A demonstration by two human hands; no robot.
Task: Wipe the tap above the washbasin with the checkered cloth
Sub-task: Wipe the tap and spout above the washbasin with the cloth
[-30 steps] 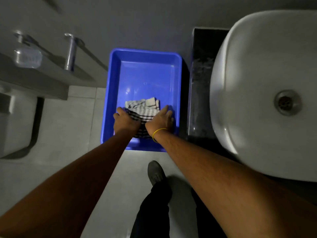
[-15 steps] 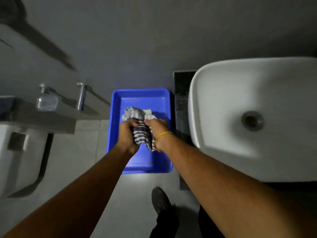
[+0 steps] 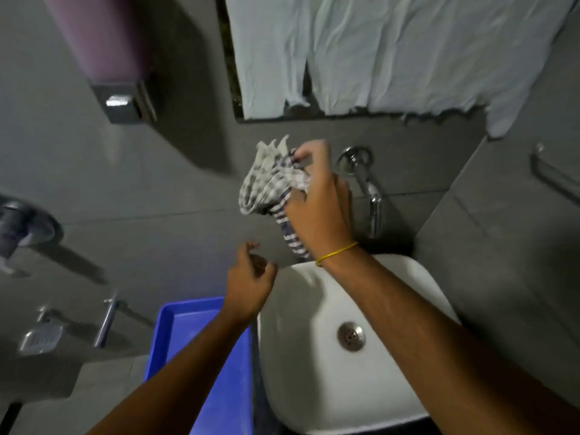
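Note:
My right hand point(image 3: 317, 202) grips the bunched checkered cloth point(image 3: 266, 183) in the air against the grey wall, just left of the chrome tap point(image 3: 367, 186). The tap sticks out of the wall above the white washbasin point(image 3: 314, 372); the cloth is close to it but apart. A tail of the cloth hangs down under my wrist, which wears a yellow band. My left hand point(image 3: 251, 281) hovers lower, over the basin's left rim, fingers loosely curled and holding nothing.
A blue plastic tub point(image 3: 175, 334) stands on the floor left of the basin. On the wall are a soap dispenser point(image 3: 122, 98), a mirror draped with pale cloth point(image 3: 376, 51), a soap dish point(image 3: 40, 337) and a rail point(image 3: 552, 174) at right.
Both hands lifted the cloth out of the blue tub. My left hand let go, and my right hand carried the cloth up beside the tap. My view tilted up to the wall.

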